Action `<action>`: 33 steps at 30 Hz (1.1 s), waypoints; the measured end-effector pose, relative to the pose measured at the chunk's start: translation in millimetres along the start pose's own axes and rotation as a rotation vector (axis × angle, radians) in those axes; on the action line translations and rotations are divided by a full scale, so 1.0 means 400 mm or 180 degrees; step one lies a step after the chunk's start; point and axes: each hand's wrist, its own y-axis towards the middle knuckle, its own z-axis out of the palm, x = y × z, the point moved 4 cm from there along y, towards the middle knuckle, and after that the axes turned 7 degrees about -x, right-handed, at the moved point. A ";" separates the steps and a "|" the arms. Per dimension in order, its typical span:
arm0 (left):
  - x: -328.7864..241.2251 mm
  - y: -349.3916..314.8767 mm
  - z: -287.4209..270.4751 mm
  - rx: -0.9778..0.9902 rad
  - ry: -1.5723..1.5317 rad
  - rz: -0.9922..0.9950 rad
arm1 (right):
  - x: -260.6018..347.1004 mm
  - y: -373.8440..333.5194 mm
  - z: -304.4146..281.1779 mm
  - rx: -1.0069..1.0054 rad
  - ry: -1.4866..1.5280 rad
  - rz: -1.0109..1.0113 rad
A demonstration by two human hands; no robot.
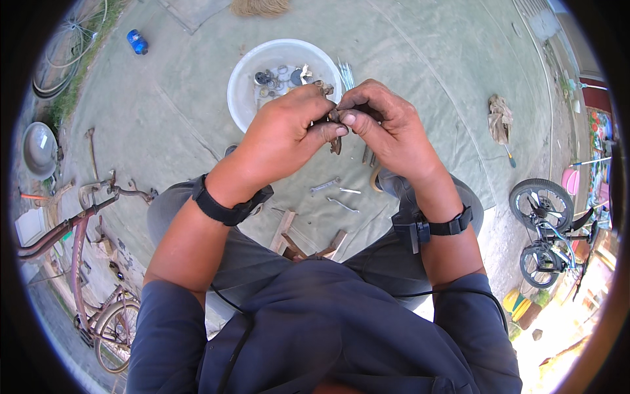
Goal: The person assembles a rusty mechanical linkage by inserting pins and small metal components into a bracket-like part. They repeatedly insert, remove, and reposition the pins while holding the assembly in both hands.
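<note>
My left hand (283, 134) is closed round a small dark, rusty metal part (336, 144), held out in front of my knees. One end of it sticks out above my fingers and another hangs below the thumb; its exact kind cannot be made out. The thumb and fingers of my right hand (388, 125) pinch at the part's middle, close against the left fingertips. Just beyond the hands stands a pale plastic basin (234, 92) with several small metal pieces (279, 77) in it. Both wrists wear black straps.
Under the hands, a wrench (325, 186) and small metal tools lie on the green ground sheet (446, 72). Thin spokes (346, 75) lie beside the basin. A frame of an old bicycle (79, 262) is at left, a small bicycle (541, 223) at right. A blue can (137, 42) lies far left.
</note>
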 end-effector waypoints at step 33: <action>0.045 -0.003 0.008 0.0233 -0.0066 -0.1148 | -0.002 -0.016 0.003 -0.0292 0.0951 0.0692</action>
